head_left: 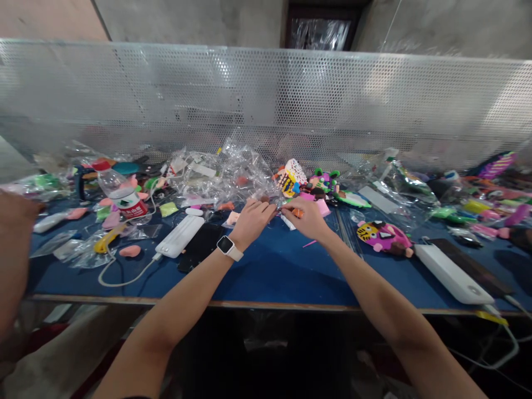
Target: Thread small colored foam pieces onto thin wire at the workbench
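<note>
My left hand [252, 220], with a white watch [225, 245] on its wrist, is closed near the middle of the blue table. Close beside it, the fingers of my right hand [306, 218] are pinched together. What the fingertips hold is too small to make out. An orange lump [297, 213] shows at my right hand, and a small white piece [287, 223] lies between the hands. Just behind them sits a figure of yellow, black and white clay-like material [290, 180]. A thin pink strip [310, 243] lies below my right hand.
Clear plastic bags [241, 169] are heaped against a perforated metal screen [187, 100]. At left are a bottle [127, 197], a white power bank [180, 235] with cable and a black phone [201, 246]. Rightward lie a pink-yellow figure [384, 237] and another power bank [453, 272]. Another person's arm [14, 255] enters at far left.
</note>
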{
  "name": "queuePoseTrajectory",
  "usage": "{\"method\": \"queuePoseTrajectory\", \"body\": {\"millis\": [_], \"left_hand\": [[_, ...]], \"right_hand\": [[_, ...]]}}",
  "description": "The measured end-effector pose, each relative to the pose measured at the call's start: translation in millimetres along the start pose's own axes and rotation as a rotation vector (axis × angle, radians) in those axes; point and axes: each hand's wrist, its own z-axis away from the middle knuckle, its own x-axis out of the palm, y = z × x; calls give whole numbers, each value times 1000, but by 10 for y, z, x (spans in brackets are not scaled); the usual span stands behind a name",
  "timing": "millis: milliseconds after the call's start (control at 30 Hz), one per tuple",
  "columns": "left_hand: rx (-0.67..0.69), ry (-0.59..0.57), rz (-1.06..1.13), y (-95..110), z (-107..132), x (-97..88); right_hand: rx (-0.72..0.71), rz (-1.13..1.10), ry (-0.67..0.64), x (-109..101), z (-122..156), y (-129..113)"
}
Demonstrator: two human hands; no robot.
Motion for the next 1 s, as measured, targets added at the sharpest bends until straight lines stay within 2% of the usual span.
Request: {"method": "queuePoseTrajectory", "body": {"millis": [200,367,500,700,867,1000], "left_hand": [[138,34,39,-70,-2,-52],[142,17,17,-71,9,-80],[109,-7,-9,-35,10,-68],[56,12,-7,47,-13,-41],[67,24,-53,127,-36,-78],[37,20,-84,180,-35,-76]], "right_hand": [[151,-199,-90,56,0,133],[307,-458,-7,218,38,186],[417,-581,60,297,56,141],[371,-505,140,314,64,58],[476,-754,174,397,88,-86],[558,-740,183,476,129,-176]]}}
